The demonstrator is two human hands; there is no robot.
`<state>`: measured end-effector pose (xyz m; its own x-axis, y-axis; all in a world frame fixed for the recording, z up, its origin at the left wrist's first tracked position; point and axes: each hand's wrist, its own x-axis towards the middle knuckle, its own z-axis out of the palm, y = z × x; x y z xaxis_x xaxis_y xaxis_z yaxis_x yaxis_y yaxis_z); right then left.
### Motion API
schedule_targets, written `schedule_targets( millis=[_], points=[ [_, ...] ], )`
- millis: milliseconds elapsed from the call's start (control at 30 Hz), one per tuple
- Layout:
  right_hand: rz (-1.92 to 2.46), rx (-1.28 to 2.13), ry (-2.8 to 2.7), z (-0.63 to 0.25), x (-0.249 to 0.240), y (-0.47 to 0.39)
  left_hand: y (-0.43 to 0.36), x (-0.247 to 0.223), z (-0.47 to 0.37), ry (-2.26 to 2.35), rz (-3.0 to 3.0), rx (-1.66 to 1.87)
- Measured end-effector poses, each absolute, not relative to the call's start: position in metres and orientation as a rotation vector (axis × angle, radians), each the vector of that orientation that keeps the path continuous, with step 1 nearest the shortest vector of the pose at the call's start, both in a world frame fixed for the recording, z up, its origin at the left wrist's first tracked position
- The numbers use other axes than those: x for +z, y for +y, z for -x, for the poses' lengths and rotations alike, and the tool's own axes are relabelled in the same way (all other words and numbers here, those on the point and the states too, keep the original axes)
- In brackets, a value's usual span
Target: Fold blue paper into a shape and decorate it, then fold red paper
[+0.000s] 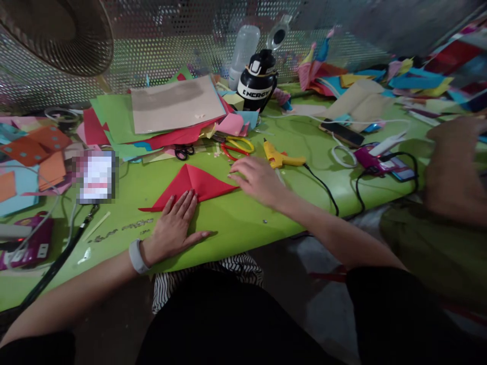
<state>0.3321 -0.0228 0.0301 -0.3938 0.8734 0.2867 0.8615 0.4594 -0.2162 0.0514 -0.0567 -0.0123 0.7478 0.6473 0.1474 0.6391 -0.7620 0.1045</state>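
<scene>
A folded red paper sheet (pixel 203 183) lies on the green table, roughly triangular, with a crease running down from its top point. My left hand (pixel 174 223) rests flat on its lower edge, fingers spread and thumb out to the side. By the paper's right corner is my right hand (pixel 261 181), its fingers loosely stretched out and apart, with nothing visible in them. Whether it touches that corner I cannot tell. Just beyond it are scissors with red and yellow handles (pixel 240 147) and a yellow glue gun (pixel 280 156).
Stacked coloured paper and a grey-brown board (pixel 177 106) lie behind the red sheet. A black bottle (pixel 257 81) stands at the back. To the left are a phone (pixel 96 176) and a purple power strip (pixel 32 238). Another person's arm (pixel 454 167) rests at the right.
</scene>
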Motion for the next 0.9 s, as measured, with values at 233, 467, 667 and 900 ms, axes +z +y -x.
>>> schedule_targets(
  millis=[233,467,667,900],
  points=[
    [0.945,0.208,-2.827,-0.287,-0.015,-0.058,-0.057,-0.015,-0.05,1.05,-2.899,0.307],
    [1.003,0.33,-2.832,-0.291,-0.015,-0.054,-0.056,-0.012,-0.051,1.052,-2.866,0.305],
    [1.044,0.312,-2.834,-0.289,-0.017,-0.058,-0.062,-0.011,-0.054,1.125,-2.849,0.271],
    [1.033,0.33,-2.816,-0.292,-0.019,-0.059,-0.051,0.005,-0.051,1.22,-2.763,0.307]
  ],
)
